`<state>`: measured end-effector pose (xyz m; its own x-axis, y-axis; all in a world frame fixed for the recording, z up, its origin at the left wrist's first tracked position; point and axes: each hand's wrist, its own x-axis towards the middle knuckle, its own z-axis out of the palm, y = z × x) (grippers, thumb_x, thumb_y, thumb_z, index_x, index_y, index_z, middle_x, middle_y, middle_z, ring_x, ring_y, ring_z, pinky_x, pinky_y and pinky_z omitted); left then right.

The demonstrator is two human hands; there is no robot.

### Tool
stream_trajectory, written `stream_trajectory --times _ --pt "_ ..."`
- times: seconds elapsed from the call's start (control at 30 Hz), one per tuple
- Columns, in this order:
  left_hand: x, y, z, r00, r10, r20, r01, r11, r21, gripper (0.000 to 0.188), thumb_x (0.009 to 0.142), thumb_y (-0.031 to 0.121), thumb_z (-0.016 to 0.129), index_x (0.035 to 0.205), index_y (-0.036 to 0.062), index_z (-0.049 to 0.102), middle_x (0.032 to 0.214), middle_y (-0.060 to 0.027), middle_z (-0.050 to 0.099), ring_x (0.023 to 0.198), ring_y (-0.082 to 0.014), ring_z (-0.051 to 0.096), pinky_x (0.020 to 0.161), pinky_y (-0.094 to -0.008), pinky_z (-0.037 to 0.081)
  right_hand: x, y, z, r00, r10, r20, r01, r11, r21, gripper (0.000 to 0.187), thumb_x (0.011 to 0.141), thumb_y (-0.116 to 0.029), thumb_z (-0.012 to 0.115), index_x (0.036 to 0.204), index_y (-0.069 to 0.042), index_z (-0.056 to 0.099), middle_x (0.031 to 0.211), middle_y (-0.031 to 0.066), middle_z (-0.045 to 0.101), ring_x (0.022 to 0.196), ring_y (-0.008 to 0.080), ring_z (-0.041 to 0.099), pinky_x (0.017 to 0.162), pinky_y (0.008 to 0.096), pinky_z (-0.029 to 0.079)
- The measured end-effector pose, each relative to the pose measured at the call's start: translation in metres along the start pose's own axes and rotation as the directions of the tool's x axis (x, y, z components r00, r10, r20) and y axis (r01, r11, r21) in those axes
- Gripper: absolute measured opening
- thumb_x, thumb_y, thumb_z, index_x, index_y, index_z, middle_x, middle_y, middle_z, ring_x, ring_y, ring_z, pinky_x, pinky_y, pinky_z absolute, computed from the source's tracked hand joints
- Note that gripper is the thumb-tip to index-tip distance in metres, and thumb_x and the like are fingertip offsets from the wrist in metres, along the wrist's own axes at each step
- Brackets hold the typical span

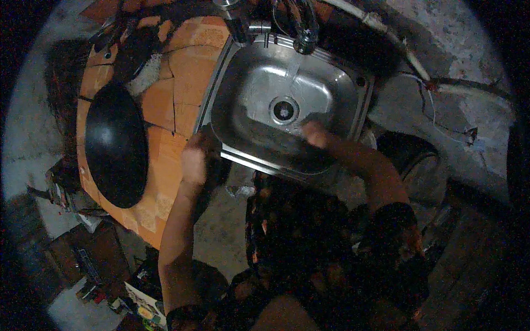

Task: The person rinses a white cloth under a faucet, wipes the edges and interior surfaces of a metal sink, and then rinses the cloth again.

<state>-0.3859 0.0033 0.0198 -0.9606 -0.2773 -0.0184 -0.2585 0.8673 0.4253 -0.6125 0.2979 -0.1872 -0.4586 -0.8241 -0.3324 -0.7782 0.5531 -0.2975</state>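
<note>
A steel sink [256,80] lies ahead of me, with a round drain [285,110] in its floor. Water falls into it from the dark tap [305,43] at its far edge. Inside the basin, right of the drain, my right hand [316,134] is closed and a little blurred; a greyish patch shows beside it, and what the fingers hold is hidden. My left hand [194,160] is closed at the sink's near left corner, by the edge of the orange countertop [165,146]. Its fingers curl into shadow, so anything in them cannot be made out.
A black oval object [116,146] lies on the countertop to the left. Behind it are dark items and a whitish cloth-like piece [146,74]. A pale hose [411,55] runs along the right wall. Right of the sink stands a dark round container [411,151].
</note>
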Motion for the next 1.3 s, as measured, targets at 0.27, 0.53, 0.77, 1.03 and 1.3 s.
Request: stream_trajectory --times 0.27,0.53,0.77,1.03,1.3 --pt "-0.005 -0.001 -0.001 0.982 -0.181 0.049 0.188 0.946 -0.265 0.028 0.057 0.009 0.067 0.084 0.0041 0.064 0.095 -0.0137 0.057 0.091 -0.0314 0.055 0.077 -0.0381 0.047 0.159 -0.036 -0.058 0.867 0.294 -0.401 -0.321 0.947 0.001 0.019 0.083 -0.015 0.049 0.099 -0.009 0.057 0.090 0.0175 0.058 0.082 0.0313 0.056 0.066 0.0410 0.050" --pt "0.002 0.003 -0.005 0.997 0.073 -0.028 -0.073 0.997 0.022 0.031 0.056 0.007 0.066 0.087 0.0055 0.063 0.091 -0.0131 0.058 0.087 -0.0309 0.055 0.072 -0.0377 0.048 0.041 -0.107 0.006 0.919 -0.392 0.050 0.392 0.920 0.004 0.028 0.078 -0.010 0.050 0.105 -0.005 0.055 0.094 0.0217 0.057 0.086 0.0369 0.058 0.066 0.0434 0.050" --pt "-0.006 0.000 -0.001 0.996 -0.079 -0.036 0.073 0.988 -0.133 0.031 0.058 0.008 0.065 0.089 0.0058 0.063 0.091 -0.0126 0.057 0.088 -0.0315 0.055 0.073 -0.0372 0.048 0.045 0.059 -0.026 0.966 0.170 -0.197 -0.200 0.970 -0.142 0.020 0.079 -0.008 0.049 0.097 -0.004 0.056 0.086 0.0171 0.059 0.081 0.0323 0.060 0.064 0.0405 0.050" --pt "-0.001 0.008 -0.008 0.999 -0.040 0.015 0.041 0.996 -0.077 0.027 0.060 0.008 0.064 0.087 0.0076 0.064 0.090 -0.0113 0.056 0.085 -0.0298 0.056 0.073 -0.0360 0.048 0.162 -0.100 -0.044 0.813 -0.142 -0.565 -0.016 0.964 -0.266 0.022 0.081 -0.012 0.049 0.100 -0.003 0.055 0.092 0.0203 0.056 0.080 0.0353 0.057 0.065 0.0400 0.050" --pt "-0.006 -0.001 -0.003 0.984 -0.171 0.059 0.181 0.939 -0.291 0.030 0.060 0.004 0.063 0.089 0.0087 0.065 0.097 -0.0107 0.058 0.091 -0.0285 0.056 0.076 -0.0351 0.048 0.020 -0.049 0.065 0.942 0.198 0.270 -0.249 0.954 0.167 0.055 0.087 -0.044 0.041 0.121 -0.001 0.044 0.094 0.0187 0.062 0.086 0.0344 0.059 0.069 0.0437 0.048"
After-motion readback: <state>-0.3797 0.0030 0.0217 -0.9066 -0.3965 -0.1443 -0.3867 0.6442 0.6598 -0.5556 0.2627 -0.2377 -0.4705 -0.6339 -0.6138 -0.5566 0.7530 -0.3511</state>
